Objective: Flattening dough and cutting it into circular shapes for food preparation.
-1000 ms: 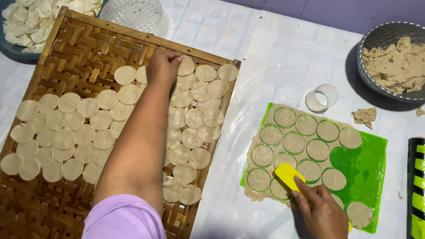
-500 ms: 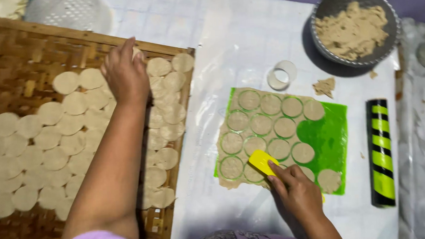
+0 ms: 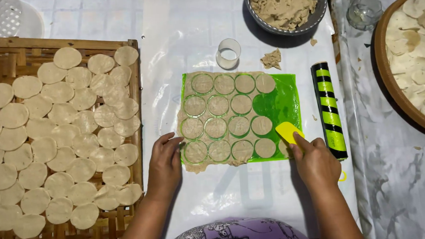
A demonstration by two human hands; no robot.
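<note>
I am looking down at both hands at the near edge of the green mat [image 3: 282, 100]. My left hand [image 3: 165, 162] is lying flat, palm down, fingers loosely together and holding nothing, its fingertips touching the mat's near left corner beside the trimmed dough sheet [image 3: 222, 116]. My right hand [image 3: 316, 161] is closing thumb and fingers on a yellow scraper [image 3: 289, 131], whose blade is pointing up and left onto the mat's near right corner.

The relation that counts: the cut rounds are lying just beyond and between the two hands, in rows running left to right. The nearest round [image 3: 265, 147] to the scraper is sitting just left of the blade, so the right hand is the closer one to it; the left hand is nearer the round [image 3: 196, 152] at the other end of that row.

Farther left, the bamboo tray [image 3: 136, 80] is carrying many finished discs. To the right of the mat the striped roller [image 3: 330, 110] is lying with its long axis running away from me. Beyond the mat are sitting the ring cutter [image 3: 228, 53] and the scrap bowl [image 3: 286, 6].
</note>
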